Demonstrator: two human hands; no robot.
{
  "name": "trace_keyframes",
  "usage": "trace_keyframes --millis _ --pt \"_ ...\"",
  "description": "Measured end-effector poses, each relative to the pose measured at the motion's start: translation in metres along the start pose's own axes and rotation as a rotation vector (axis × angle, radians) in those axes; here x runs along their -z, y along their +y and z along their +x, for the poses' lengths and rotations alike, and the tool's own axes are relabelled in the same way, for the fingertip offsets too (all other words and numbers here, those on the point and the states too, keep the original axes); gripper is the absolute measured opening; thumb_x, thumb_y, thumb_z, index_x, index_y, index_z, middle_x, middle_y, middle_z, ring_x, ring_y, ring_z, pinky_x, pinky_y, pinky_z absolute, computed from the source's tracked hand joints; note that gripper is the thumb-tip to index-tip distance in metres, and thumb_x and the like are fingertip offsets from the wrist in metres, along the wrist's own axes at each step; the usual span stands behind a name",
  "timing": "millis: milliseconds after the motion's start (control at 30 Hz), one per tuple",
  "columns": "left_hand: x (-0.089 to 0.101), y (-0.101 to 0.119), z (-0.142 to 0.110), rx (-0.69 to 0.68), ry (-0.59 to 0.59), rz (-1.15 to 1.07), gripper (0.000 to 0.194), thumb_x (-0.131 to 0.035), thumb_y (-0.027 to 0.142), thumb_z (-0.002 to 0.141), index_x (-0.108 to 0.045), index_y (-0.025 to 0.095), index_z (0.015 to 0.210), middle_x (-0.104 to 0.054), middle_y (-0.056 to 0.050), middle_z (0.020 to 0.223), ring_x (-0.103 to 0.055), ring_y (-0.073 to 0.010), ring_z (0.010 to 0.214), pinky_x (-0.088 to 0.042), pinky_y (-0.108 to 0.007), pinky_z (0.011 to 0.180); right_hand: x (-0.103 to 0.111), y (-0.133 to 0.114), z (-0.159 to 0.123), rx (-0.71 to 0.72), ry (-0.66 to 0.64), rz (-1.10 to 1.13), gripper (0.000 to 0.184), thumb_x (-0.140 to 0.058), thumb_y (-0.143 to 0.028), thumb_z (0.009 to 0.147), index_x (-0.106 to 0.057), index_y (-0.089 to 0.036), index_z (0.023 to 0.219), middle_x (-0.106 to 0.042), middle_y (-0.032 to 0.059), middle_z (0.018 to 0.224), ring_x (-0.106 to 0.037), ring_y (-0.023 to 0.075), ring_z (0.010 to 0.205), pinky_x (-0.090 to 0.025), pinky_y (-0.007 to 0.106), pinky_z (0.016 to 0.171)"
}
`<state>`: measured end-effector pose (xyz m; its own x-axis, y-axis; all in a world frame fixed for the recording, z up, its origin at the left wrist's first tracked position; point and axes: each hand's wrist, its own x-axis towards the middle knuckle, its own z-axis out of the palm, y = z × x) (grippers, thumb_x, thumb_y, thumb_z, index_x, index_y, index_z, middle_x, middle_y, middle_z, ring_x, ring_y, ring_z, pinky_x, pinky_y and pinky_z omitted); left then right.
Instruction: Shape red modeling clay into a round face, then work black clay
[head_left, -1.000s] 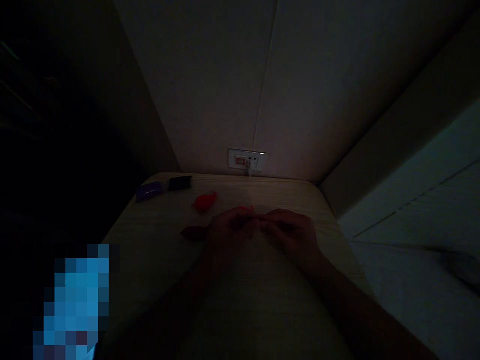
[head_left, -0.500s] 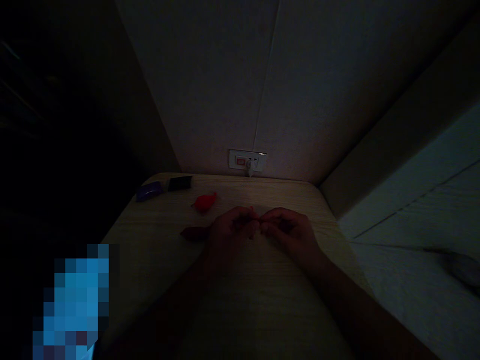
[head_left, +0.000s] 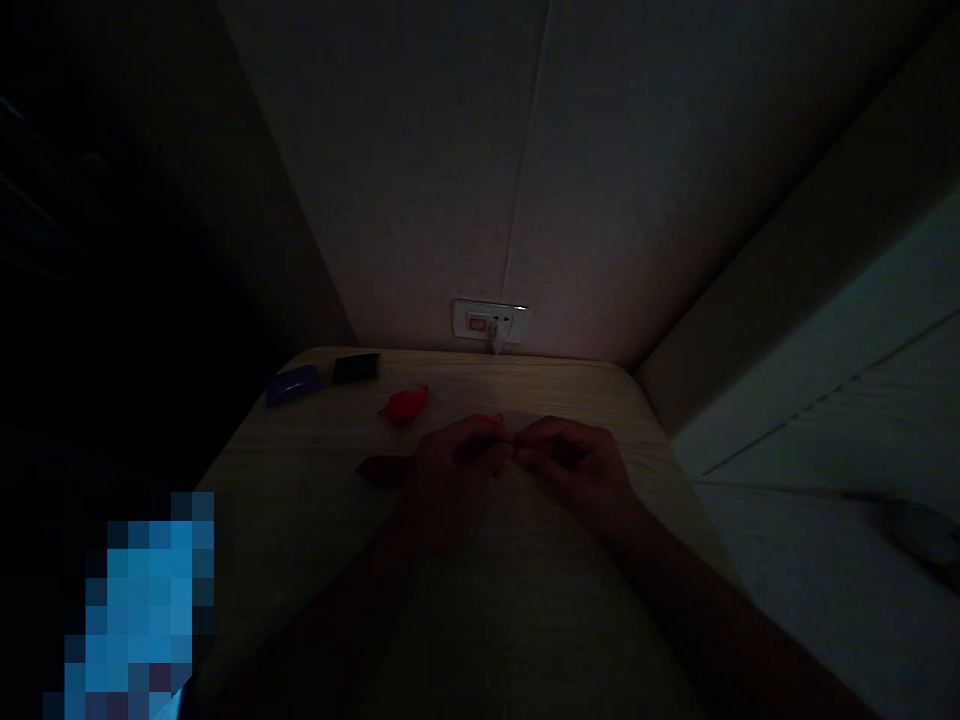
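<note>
Over the wooden tabletop (head_left: 480,590), my left hand (head_left: 442,465) and my right hand (head_left: 581,465) meet fingertip to fingertip. Both are closed in a pinch on a small red thin piece (head_left: 497,420), whose red edges show beside the left fingers. Dim light and the fingers hide most of it, so its kind is unclear. Just left of my left hand lies a dark red pointed thing (head_left: 381,471), partly covered by that hand. Farther back rests a bright red crumpled bundle (head_left: 406,407) with thin ends, touched by neither hand.
A shiny purple packet (head_left: 293,385) and a black flat packet (head_left: 355,369) lie at the back left corner. Behind the table, a wall socket (head_left: 463,322) has a plug (head_left: 496,338) in it. A pixelated blue patch (head_left: 142,600) covers the lower left.
The view has shifted slightly, moving things a little left in the picture. Both hands keep their pinch on the red piece, with only small finger movement.
</note>
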<state>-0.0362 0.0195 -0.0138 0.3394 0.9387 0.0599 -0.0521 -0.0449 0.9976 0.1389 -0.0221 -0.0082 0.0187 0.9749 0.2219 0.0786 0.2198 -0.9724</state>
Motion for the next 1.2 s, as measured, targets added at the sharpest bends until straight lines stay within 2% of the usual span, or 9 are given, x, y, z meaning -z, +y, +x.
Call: trace_keyframes --millis 167,333,500,600,667,733,900,1033,1200 --pt "-0.0013 0.0031 0.0001 0.024 0.020 -0.013 0.012 -0.076 0.030 0.077 -0.076 0.018 0.081 -0.069 0.000 0.064 -0.063 -0.0142 0.061 -0.051 -0.026 0.061 0.0011 -0.0001 0.0004 0.022 0.021 -0.046 0.014 -0.083 -0.036 0.081 -0.081 -0.023 0.086 -0.079 0.0040 0.081 -0.072 0.0178 0.072 -0.058 0.030 0.066" --pt "-0.0017 0.0063 -0.0002 0.045 0.066 -0.028 0.014 -0.079 0.027 0.074 -0.079 0.019 0.084 -0.074 -0.002 0.072 -0.065 -0.0148 0.063 -0.054 -0.026 0.062 0.0010 0.0024 0.0008 0.055 0.042 -0.022 0.012 -0.085 -0.033 0.079 -0.080 -0.024 0.086 -0.078 0.0033 0.083 -0.072 0.0177 0.075 -0.059 0.030 0.067" --pt "-0.0003 0.0076 -0.0005 0.002 0.081 0.021 0.010 -0.080 0.025 0.075 -0.082 0.021 0.083 -0.081 -0.005 0.091 -0.074 -0.0218 0.089 -0.059 -0.033 0.080 0.0003 0.0028 0.0004 0.059 0.035 -0.045 0.016 -0.085 -0.036 0.079 -0.079 -0.023 0.086 -0.079 0.0041 0.082 -0.074 0.0188 0.075 -0.061 0.031 0.068" --pt "0.0000 0.0048 0.0006 0.022 0.081 -0.011 0.013 -0.082 0.025 0.073 -0.082 0.021 0.085 -0.081 -0.005 0.094 -0.074 -0.0226 0.093 -0.059 -0.035 0.087 -0.0003 0.0033 0.0002 0.018 0.068 -0.044 0.016 -0.086 -0.037 0.077 -0.079 -0.023 0.082 -0.079 0.0037 0.078 -0.072 0.0178 0.069 -0.059 0.029 0.062" --pt "-0.0002 0.0019 0.0014 0.053 0.083 -0.085 0.027 -0.085 0.027 0.069 -0.081 0.021 0.096 -0.081 -0.005 0.094 -0.075 -0.0224 0.091 -0.060 -0.036 0.084 -0.0008 0.0035 0.0004 -0.018 0.095 -0.036 0.018 -0.087 -0.038 0.075 -0.079 -0.022 0.079 -0.079 0.0037 0.076 -0.072 0.0174 0.065 -0.059 0.028 0.060" --pt "-0.0006 0.0000 0.0019 0.069 0.086 -0.126 0.034 -0.086 0.030 0.068 -0.080 0.020 0.100 -0.081 -0.006 0.093 -0.075 -0.0223 0.087 -0.060 -0.034 0.079 -0.0013 0.0032 0.0008 -0.036 0.119 -0.018 0.021 -0.088 -0.040 0.073 -0.079 -0.022 0.077 -0.079 0.0037 0.074 -0.071 0.0172 0.063 -0.059 0.028 0.059" --pt "-0.0003 0.0028 0.0007 0.046 0.085 -0.040 0.016 -0.081 0.032 0.073 -0.081 0.019 0.083 -0.080 -0.005 0.084 -0.071 -0.0190 0.075 -0.056 -0.029 0.068 -0.0025 0.0021 0.0017 -0.018 0.098 0.011 0.020 -0.089 -0.038 0.071 -0.079 -0.022 0.078 -0.079 0.0033 0.077 -0.072 0.0177 0.069 -0.060 0.029 0.063" --pt "0.0003 0.0027 -0.0003 0.042 0.062 -0.045 0.014 -0.082 0.028 0.073 -0.080 0.019 0.085 -0.080 -0.004 0.086 -0.071 -0.0176 0.078 -0.055 -0.028 0.071 -0.0022 0.0028 0.0016 -0.003 0.080 0.017 0.018 -0.088 -0.036 0.073 -0.078 -0.023 0.080 -0.077 0.0027 0.077 -0.071 0.0169 0.070 -0.059 0.029 0.064" --pt "-0.0016 -0.0011 0.0011 0.081 0.074 -0.133 0.022 -0.085 0.031 0.069 -0.079 0.019 0.086 -0.079 -0.005 0.089 -0.070 -0.0175 0.076 -0.055 -0.028 0.069 -0.0014 0.0045 0.0013 0.015 0.085 0.001 0.019 -0.089 -0.036 0.073 -0.077 -0.024 0.081 -0.076 0.0026 0.080 -0.070 0.0179 0.073 -0.058 0.030 0.066"
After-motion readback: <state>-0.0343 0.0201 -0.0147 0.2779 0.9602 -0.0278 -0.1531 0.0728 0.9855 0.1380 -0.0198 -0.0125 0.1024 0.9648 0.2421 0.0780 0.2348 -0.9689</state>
